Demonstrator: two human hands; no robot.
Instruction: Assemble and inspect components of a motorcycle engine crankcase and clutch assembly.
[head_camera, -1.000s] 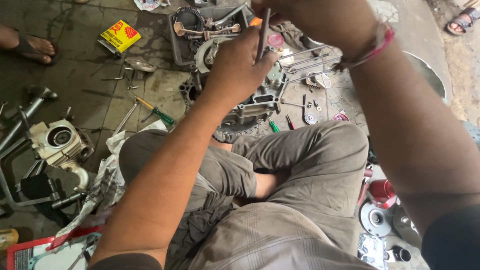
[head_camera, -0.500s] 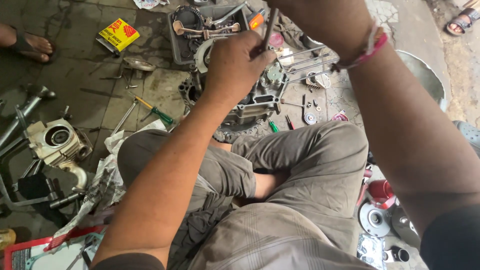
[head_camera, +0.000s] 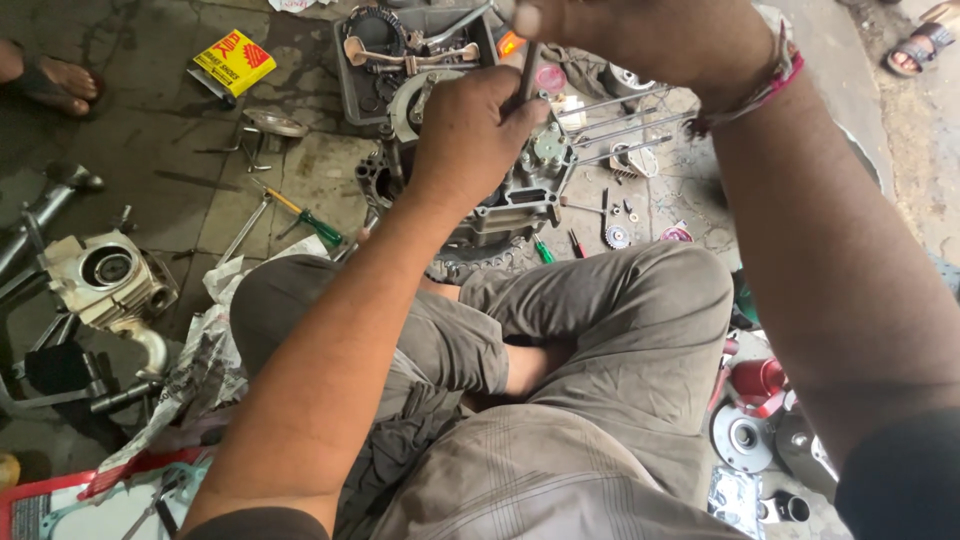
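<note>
I sit cross-legged on the floor (head_camera: 170, 150) with the engine block (head_camera: 510, 200) just before my knees, within reach. My left hand (head_camera: 470, 135) has its fingers wrapped round a thin metal tool (head_camera: 527, 72), upright over it; my right hand (head_camera: 640, 35) pinches its top (steadying it, I judge).

A single head-worn camera looks steeply down from above a seated person's crossed legs (head_camera: 560, 400), facing forward and down onto the stained concrete floor (head_camera: 170, 160). It sits close, so both forearms fill much of the frame and the left hand (head_camera: 470, 130) and right hand (head_camera: 640, 35) meet near the top edge, over a grey engine casing (head_camera: 510, 200). There is only this one view.
</note>
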